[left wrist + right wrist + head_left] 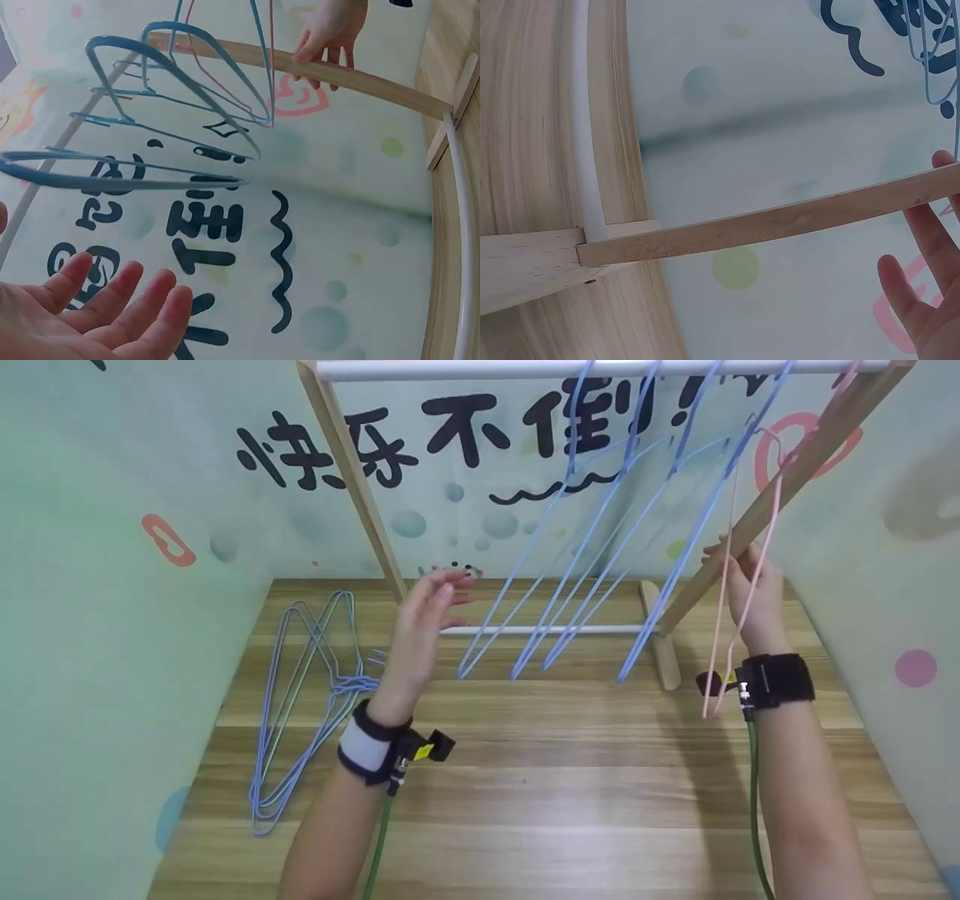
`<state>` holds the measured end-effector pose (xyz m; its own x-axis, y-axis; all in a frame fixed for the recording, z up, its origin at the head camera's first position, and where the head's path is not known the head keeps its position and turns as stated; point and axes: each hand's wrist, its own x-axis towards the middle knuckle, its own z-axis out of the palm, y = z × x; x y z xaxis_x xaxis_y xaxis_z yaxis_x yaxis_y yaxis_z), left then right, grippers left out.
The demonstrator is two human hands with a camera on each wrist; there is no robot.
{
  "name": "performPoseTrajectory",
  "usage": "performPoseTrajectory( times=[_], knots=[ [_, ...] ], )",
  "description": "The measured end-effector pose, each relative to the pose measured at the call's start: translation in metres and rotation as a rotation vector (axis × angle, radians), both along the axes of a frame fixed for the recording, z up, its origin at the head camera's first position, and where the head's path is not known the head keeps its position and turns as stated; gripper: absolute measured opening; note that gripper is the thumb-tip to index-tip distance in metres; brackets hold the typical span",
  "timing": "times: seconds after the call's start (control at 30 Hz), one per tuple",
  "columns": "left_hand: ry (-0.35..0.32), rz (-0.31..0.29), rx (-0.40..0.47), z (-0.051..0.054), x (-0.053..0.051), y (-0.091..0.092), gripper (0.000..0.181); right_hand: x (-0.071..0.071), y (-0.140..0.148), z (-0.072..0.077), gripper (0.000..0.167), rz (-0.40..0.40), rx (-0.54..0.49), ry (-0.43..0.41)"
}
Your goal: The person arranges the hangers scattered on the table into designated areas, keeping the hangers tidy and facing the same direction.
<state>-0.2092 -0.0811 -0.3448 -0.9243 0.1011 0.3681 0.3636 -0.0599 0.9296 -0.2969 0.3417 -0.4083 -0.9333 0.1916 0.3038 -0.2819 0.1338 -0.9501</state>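
Several blue clothes hangers (592, 547) hang from the top bar (480, 369) of a wooden rack. At its right end a pink hanger (772, 517) hangs in front of my right hand. My left hand (427, 622) is raised to the left of the blue hangers, fingers spread and holding nothing. In the left wrist view its palm (105, 330) faces upward. My right hand (757, 585) is at the rack's right upright (750, 525), fingers passing behind the wood. In the right wrist view, the thumb stands apart from that upright (780, 221).
A pile of blue hangers (277, 720) lies on the wooden tabletop (540, 810) at the left. Near the table's back runs the rack's white lower bar (547, 629), with a wooden foot (664, 652) at its right. Printed cloth walls (97, 585) surround the table.
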Motion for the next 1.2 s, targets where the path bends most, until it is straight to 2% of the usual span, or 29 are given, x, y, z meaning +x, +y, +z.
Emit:
performPoseTrajectory(
  times=[0.17,0.3,0.4,0.63,0.8,0.9,1.03,1.2],
  knots=[
    [0.09,0.212,0.039,-0.003,0.008,-0.027,0.026,0.003,-0.004,0.005,0.026,-0.002,0.019,0.016],
    [0.077,0.344,0.029,-0.009,0.014,-0.05,0.017,0.008,-0.006,0.009,0.026,0.007,0.011,0.015],
    [0.044,0.41,-0.01,-0.021,0.015,-0.068,0.015,0.009,-0.006,0.009,0.027,0.004,0.007,0.009],
    [-0.055,0.549,-0.198,-0.058,0.015,-0.106,0.016,0.003,-0.002,0.003,0.028,-0.009,0.003,0.003],
    [-0.169,0.571,-0.285,-0.08,0.016,-0.131,0.025,0.001,-0.002,0.001,0.027,-0.01,-0.005,0.014],
    [-0.274,0.558,-0.376,-0.09,0.02,-0.144,0.037,0.002,-0.002,0.001,0.027,-0.003,-0.007,0.011],
    [-0.38,0.543,-0.514,-0.104,0.024,-0.16,0.05,0.003,-0.002,0.002,0.029,-0.002,-0.007,-0.021],
    [-0.48,0.546,-0.631,-0.121,0.029,-0.177,0.065,0.001,-0.003,0.002,0.026,-0.001,-0.052,-0.007]
  ],
)
